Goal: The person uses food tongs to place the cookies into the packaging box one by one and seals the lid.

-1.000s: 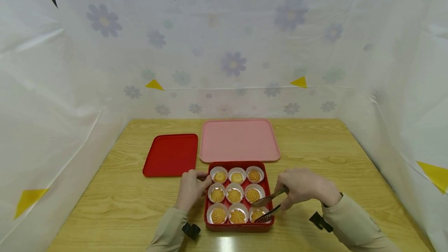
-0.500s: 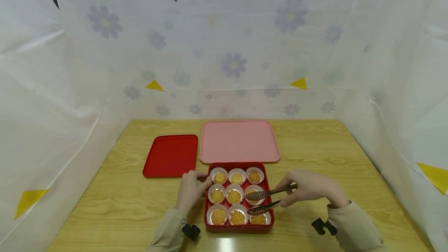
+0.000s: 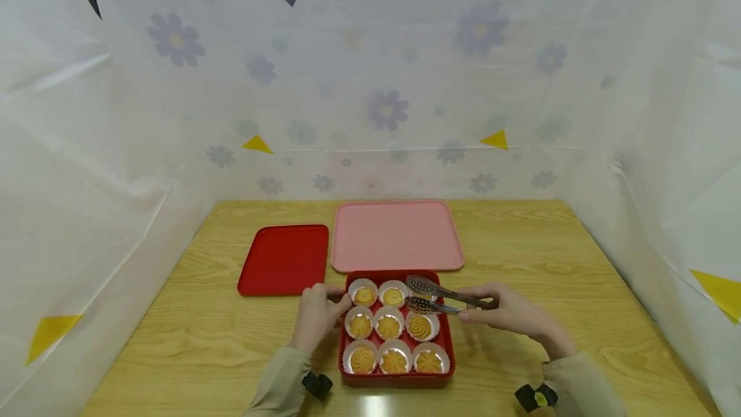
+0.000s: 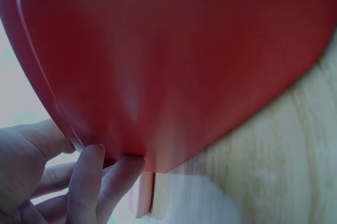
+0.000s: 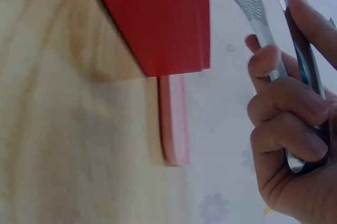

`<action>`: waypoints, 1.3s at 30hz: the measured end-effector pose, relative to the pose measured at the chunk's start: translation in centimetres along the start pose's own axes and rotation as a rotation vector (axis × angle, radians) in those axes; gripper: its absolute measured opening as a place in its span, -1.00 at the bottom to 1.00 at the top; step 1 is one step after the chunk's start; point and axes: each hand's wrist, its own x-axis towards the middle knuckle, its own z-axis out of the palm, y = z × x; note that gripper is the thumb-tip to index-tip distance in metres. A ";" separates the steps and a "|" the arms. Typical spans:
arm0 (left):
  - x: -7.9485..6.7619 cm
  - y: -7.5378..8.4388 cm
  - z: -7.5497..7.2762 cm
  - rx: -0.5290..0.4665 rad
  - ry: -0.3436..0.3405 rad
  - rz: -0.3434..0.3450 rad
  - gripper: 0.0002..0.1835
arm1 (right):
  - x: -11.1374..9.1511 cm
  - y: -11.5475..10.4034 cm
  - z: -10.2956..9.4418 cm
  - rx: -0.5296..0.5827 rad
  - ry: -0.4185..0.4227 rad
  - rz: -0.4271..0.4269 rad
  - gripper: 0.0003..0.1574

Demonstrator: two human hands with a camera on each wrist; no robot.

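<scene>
A square red box (image 3: 393, 379) sits on the table, holding several piped cookies in white paper cups, set in rows. My left hand (image 3: 317, 315) grips its left rim near the far corner; in the left wrist view, fingertips (image 4: 129, 165) press the outer wall while the thumb reaches over the rim. My right hand (image 3: 502, 309) holds metal tongs (image 3: 442, 295) with perforated ends. The tongs' ends are parted above the far right cup, mostly hiding its cookie (image 3: 424, 296). In the right wrist view, curled fingers (image 5: 287, 98) wrap the tongs' handles.
Behind the box lies a pink tray (image 3: 398, 235), and a smaller red tray (image 3: 285, 259) lies to its left. Bare wood tabletop (image 3: 532, 243) stretches on the right. White flowered sheeting (image 3: 347, 82) surrounds the table at the back and sides.
My right hand has moved the parted tongs away from me, from the near right cup past the middle one to above the far right cup. The left hand has stayed on the rim.
</scene>
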 end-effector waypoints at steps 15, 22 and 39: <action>0.0 0.0 0.0 -0.019 -0.015 -0.011 -0.81 | 0.5 2.5 1.1 0.303 0.298 0.034 -0.35; 0.0 0.0 0.0 -0.021 -0.014 -0.006 -0.82 | 0.9 2.9 1.5 0.288 0.500 0.000 -0.40; 0.0 -0.1 0.1 -0.002 -0.007 -0.001 -0.82 | 1.2 4.5 0.2 0.035 0.780 0.025 -0.27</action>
